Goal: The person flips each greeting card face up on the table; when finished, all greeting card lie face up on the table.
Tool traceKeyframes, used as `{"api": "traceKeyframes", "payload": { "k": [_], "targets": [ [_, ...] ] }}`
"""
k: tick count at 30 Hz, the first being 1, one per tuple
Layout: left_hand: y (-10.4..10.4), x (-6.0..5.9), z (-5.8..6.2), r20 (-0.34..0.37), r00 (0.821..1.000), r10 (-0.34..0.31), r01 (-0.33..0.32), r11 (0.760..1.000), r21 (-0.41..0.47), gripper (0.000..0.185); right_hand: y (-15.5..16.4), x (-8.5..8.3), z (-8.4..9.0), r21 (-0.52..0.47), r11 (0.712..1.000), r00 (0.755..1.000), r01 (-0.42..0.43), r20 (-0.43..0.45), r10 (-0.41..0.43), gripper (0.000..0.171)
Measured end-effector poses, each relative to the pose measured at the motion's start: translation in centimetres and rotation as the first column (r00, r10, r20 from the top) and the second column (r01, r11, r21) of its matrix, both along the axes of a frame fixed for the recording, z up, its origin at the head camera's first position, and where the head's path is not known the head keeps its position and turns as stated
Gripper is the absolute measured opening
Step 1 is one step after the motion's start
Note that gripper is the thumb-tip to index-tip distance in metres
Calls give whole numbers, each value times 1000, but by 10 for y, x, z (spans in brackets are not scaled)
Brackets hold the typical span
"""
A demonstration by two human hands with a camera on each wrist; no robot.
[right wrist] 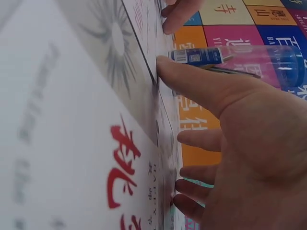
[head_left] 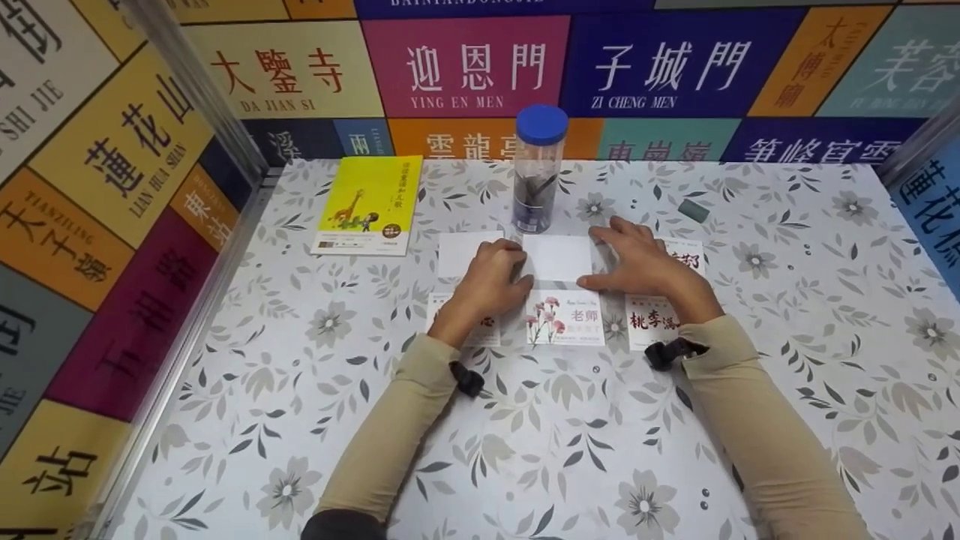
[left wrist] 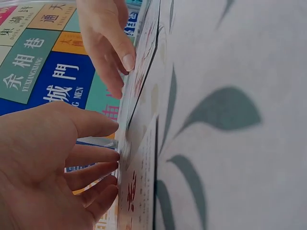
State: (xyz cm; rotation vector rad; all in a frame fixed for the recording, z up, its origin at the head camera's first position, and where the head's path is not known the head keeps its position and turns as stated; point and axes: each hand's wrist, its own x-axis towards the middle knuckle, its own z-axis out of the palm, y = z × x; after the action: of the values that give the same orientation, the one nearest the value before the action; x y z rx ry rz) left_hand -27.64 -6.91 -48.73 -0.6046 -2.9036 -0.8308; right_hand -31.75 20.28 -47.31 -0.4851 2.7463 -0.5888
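Before the jar [head_left: 537,176], our six cards [head_left: 556,257] form two rows; what's left, we can't tell. Our left hand [head_left: 491,276] and right hand [head_left: 639,261] grasp nothing, fingers loose.

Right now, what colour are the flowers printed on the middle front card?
The flowers are pink; the head view shows them best.

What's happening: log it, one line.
left hand: at middle blank card's left edge | right hand: at its right edge | jar: upright, behind
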Motion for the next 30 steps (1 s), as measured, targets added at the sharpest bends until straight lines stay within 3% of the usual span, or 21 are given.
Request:
{"api": "traceKeyframes", "payload": {
  "k": [11,15,20,26,30],
  "targets": [
    [-2,-3,-1,10,998,-61,61,997,38,33,-5,-12,13,33,998,998,-52,36,50,85],
    [0,-3,-2,-4,997,-74,74,996,58,35,-4,-15,13,27,997,998,-67,7,66,85],
    [0,-2,0,37,997,-66,61,991,116,43,-5,-14,12,19,997,996,-78,-51,79,85],
    [-4,-5,0,95,994,-56,35,976,214,44,-8,-9,12,-53,995,994,-81,-76,77,86],
    [-5,-8,1,107,994,-37,0,944,329,38,-6,-5,11,-205,976,995,-74,-87,57,76]
  ]
}}
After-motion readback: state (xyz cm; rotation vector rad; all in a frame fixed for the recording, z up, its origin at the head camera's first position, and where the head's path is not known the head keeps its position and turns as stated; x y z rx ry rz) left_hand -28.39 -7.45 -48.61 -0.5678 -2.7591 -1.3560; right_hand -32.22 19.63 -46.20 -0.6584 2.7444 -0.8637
